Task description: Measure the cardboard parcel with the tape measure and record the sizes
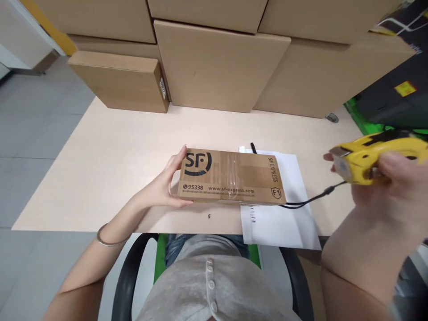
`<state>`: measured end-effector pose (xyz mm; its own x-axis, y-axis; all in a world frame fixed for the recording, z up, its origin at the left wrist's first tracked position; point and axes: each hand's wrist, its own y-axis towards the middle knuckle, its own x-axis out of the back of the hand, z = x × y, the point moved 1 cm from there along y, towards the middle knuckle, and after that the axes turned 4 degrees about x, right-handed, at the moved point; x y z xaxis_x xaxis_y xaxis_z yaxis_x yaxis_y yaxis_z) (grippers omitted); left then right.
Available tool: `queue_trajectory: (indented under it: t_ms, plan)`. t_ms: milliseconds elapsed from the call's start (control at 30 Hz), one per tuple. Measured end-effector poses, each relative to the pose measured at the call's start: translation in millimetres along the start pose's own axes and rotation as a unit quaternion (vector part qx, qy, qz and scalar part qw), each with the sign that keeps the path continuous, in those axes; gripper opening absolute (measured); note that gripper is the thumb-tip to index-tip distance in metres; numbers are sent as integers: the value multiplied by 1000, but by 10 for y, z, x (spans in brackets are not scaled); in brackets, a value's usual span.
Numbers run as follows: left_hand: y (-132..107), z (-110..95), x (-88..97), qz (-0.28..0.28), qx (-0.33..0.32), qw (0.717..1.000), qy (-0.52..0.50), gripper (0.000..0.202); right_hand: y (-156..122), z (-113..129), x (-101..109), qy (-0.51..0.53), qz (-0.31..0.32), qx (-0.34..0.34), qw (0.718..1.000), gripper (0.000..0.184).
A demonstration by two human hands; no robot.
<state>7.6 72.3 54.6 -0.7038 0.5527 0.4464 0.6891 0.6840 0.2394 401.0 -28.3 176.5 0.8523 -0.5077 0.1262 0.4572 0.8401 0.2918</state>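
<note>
A small brown cardboard box (220,171) with SF Express print and clear tape across its middle is at the centre of the table. My left hand (170,183) grips its left end, thumb on the near side and fingers at the far corner. Raised at the right, my right hand (394,174) is wrapped round a yellow tape measure (357,158), away from the box. A black wrist cord (329,191) hangs from the tape measure and runs to the box's right end. White paper sheets (294,218) with handwriting lie partly under the box.
A black pen (253,147) pokes out behind the box. Large cardboard boxes (214,67) stand along the table's back edge, with a flatter carton (123,82) at the left. A dark case with a yellow label (384,102) stands at the far right. Chair armrests (125,276) flank my body.
</note>
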Motion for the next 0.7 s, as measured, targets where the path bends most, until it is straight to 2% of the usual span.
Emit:
queue_trajectory:
  t_ms: [100,167,233,300,367,433,500,567,700]
  plan:
    - [-34,64,-36,-20,14,1000,-14,146,89,148,-262,-43,94,50,993,25]
    - [-57,103,-76,-35,16,999,-33,150,120,229,-546,-107,192,110,969,29]
    - [-81,132,-117,-46,5,998,-52,153,125,293,-894,-157,313,173,921,33]
    - [-107,151,-148,-57,-10,996,-63,153,107,349,-1251,-172,424,230,859,37]
    - [-139,167,-162,-67,-11,996,-56,148,74,396,-1559,-195,496,272,801,34]
    - [-170,187,-167,-74,-4,997,-30,142,35,428,-1777,-222,528,296,764,32]
    - [-187,209,-174,-76,-10,997,-1,136,1,440,-1888,-245,537,308,746,31]
    - [-178,225,-187,-80,-50,996,11,132,-13,428,-1893,-255,534,311,744,27]
    - [-105,234,-204,-89,-142,986,9,129,35,339,-1642,-232,514,289,773,26]
